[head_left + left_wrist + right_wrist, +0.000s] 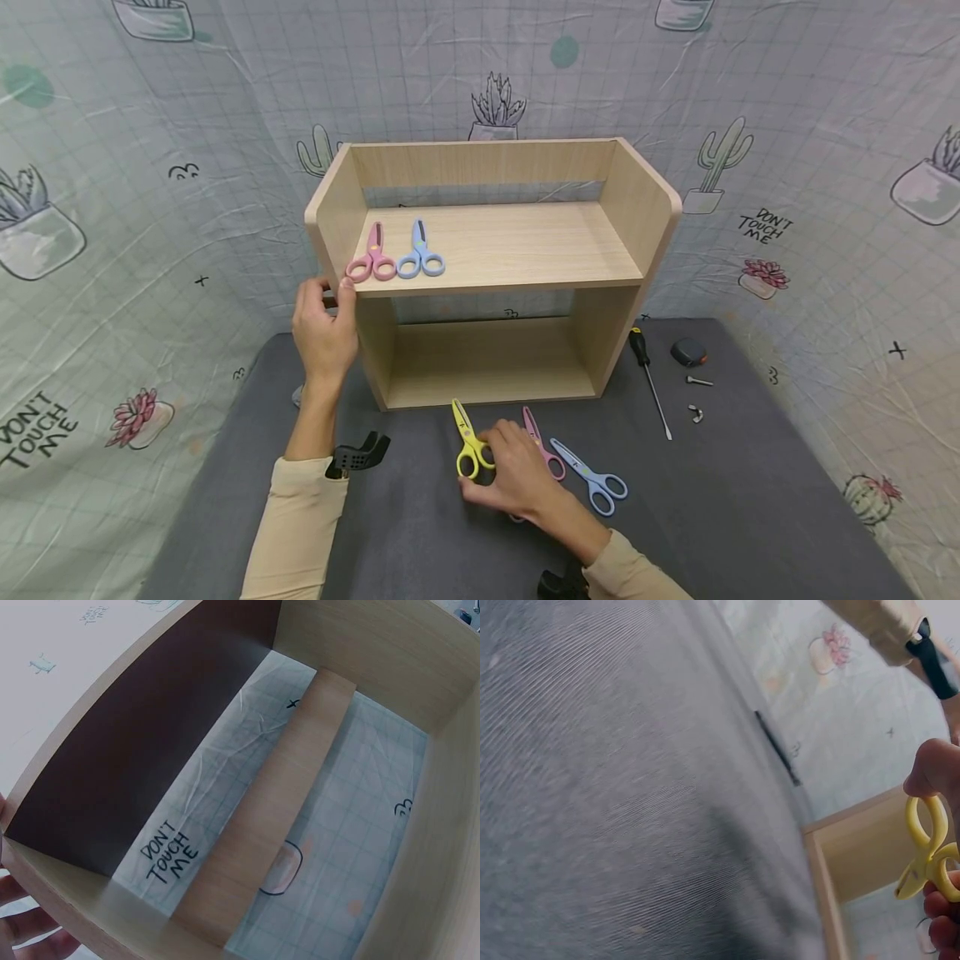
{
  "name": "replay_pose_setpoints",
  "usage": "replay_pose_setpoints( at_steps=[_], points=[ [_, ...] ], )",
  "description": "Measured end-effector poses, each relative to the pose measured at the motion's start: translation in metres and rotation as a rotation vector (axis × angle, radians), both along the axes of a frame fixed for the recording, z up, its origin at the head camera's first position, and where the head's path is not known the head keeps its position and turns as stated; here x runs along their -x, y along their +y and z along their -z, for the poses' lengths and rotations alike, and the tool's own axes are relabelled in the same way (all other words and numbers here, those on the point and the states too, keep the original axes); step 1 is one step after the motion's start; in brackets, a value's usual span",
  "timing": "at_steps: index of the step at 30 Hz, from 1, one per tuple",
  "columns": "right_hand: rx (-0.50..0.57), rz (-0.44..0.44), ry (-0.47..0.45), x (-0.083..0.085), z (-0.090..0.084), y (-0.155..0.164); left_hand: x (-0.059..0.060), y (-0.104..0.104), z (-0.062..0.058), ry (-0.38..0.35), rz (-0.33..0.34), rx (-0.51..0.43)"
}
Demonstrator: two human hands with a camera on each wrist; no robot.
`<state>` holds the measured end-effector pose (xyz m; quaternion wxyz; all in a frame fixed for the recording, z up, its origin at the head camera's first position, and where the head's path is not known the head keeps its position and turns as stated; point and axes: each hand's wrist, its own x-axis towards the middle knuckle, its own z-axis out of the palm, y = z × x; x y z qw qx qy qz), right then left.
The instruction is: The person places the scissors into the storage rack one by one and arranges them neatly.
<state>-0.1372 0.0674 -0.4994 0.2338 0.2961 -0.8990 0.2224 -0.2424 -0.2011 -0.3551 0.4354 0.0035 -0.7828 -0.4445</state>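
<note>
My left hand (325,329) grips the left side of a two-tier wooden shelf (495,287), thumb at the front edge beside the upper board. In the left wrist view, its fingers (34,930) lie along the outside of the shelf. With my right hand (517,471) I pinch yellow scissors (467,433) by the handle, low in front of the shelf, blades pointing toward it. Pink scissors (532,425), partly hidden by this hand, and blue scissors (588,472) lie to its right. On the upper board, pink scissors (375,250) and blue scissors (419,250) lie side by side.
Right of the shelf, a screwdriver (649,379), a tape measure (688,352), a bolt (699,381) and a small metal piece (697,413) lie on the dark table (750,500). Printed cloth (420,92) hangs behind and along both sides.
</note>
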Motion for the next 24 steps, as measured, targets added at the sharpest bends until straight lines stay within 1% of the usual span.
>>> replay_pose_setpoints(
  at_steps=[6, 18, 24],
  points=[
    [0.062, -0.046, 0.067, 0.000, -0.016, 0.002, 0.000, 0.000, 0.000, -0.003, 0.005, -0.007],
    [0.141, -0.126, 0.144, -0.002, -0.050, 0.008, 0.000, 0.000, 0.000, 0.002, 0.007, -0.004],
    [0.191, -0.154, 0.217, -0.002, -0.064, 0.010, 0.000, 0.000, 0.000, 0.002, 0.012, 0.000]
  ],
)
